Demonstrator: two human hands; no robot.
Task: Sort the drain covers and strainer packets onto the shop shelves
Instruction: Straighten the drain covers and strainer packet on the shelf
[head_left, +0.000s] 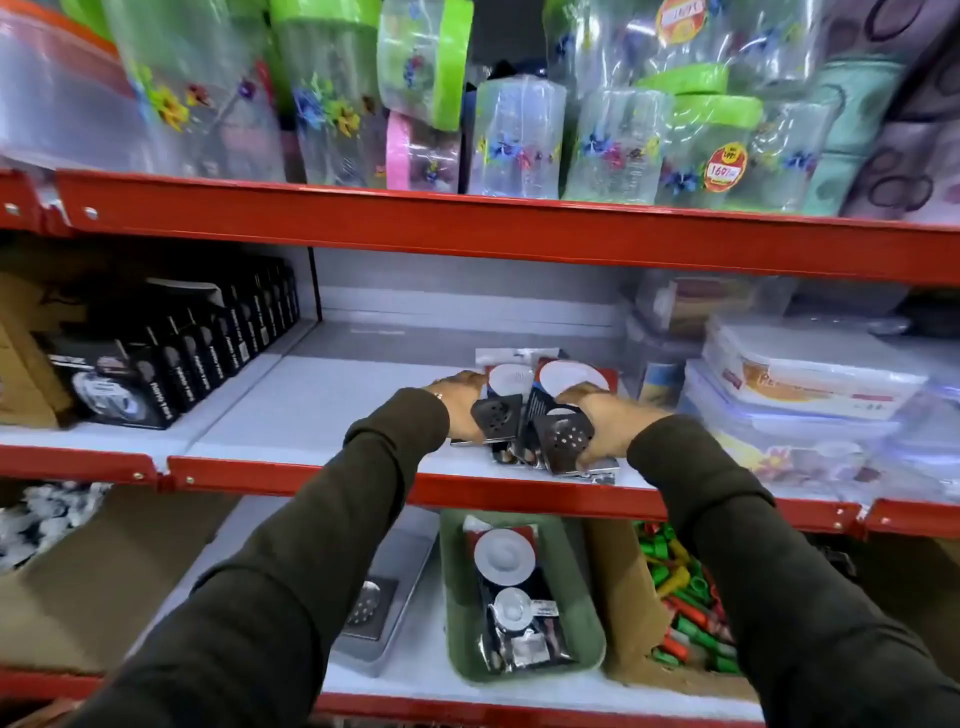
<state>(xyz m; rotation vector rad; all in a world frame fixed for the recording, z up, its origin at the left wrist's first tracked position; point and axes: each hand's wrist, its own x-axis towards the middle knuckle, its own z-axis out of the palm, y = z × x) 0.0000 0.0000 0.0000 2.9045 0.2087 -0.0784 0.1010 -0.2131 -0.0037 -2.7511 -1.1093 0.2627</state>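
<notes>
On the middle shelf (322, 405) stands a small cluster of strainer packets (569, 376) and square metal drain covers (497, 415). My left hand (460, 400) presses against the cluster's left side, fingers curled around the covers and packets. From the right, my right hand (602, 421) grips another drain cover (563, 439) at the front. Below, a green tray (457, 597) holds more strainer packets (511, 587). Beside it a grey tray (395, 566) holds one drain cover (366, 608).
Black boxed goods (208, 343) fill the middle shelf's left part; clear food containers (800, 384) crowd its right. Flowered plastic jars (519, 140) line the top shelf. A cardboard box of coloured plastic pieces (685, 597) sits on the lower shelf.
</notes>
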